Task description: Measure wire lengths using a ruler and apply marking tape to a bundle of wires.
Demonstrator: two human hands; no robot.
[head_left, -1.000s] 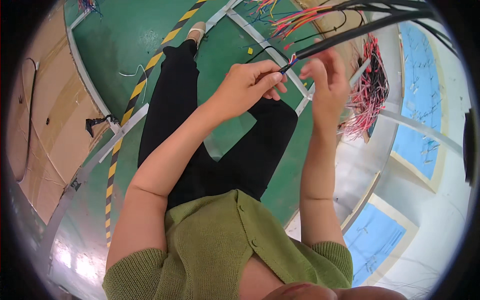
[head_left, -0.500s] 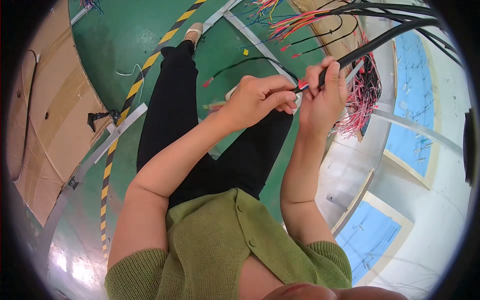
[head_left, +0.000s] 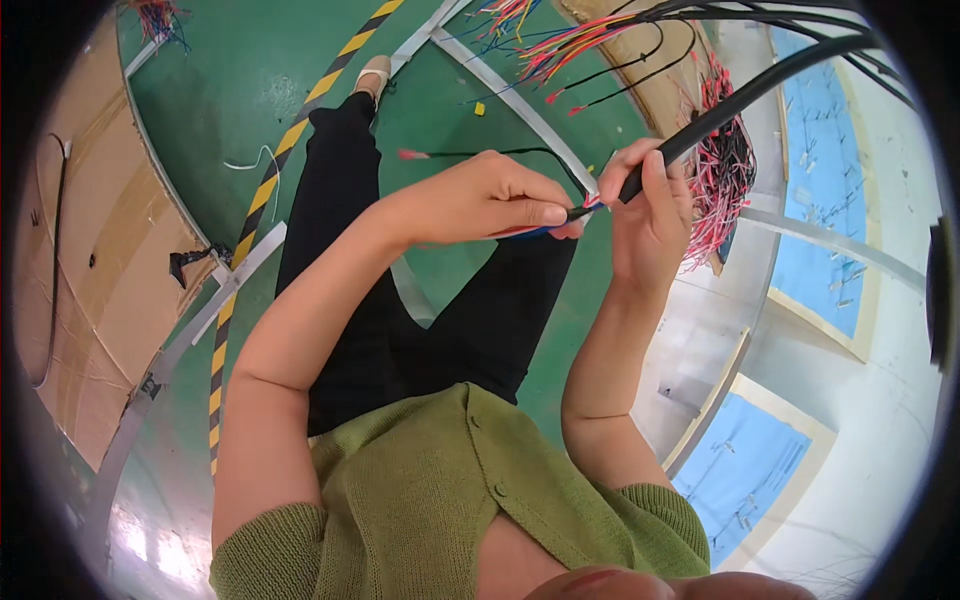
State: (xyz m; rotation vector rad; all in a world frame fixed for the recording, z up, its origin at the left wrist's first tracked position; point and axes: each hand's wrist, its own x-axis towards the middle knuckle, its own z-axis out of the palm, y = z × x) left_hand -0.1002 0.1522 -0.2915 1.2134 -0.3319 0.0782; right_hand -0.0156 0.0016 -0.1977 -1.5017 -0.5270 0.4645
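Note:
A thick black cable (head_left: 745, 92) comes in from the upper right and ends in my right hand (head_left: 652, 210), whose thumb and fingers are closed round it. Just to the left, my left hand (head_left: 495, 203) pinches the thin wires (head_left: 526, 233) that come out of the cable's end, blue and red among them. A short dark piece shows at its fingertips; whether it is tape or sleeving, I cannot make out. From between the hands a thin black lead (head_left: 500, 152) with a pinkish-red tip arches off to the left.
Bundles of coloured wires (head_left: 570, 45) hang at the upper right, beside a dense clump of red and black wire ends (head_left: 722, 170). Blue boards (head_left: 822, 180) lie at the right. A cardboard sheet (head_left: 110, 230) is on the left. Metal frame bars (head_left: 510, 95) cross the green floor.
My left hand has drawn slightly left and down, baring more of the wires between the hands. The thin lead has swung flatter. My right hand stays on the cable.

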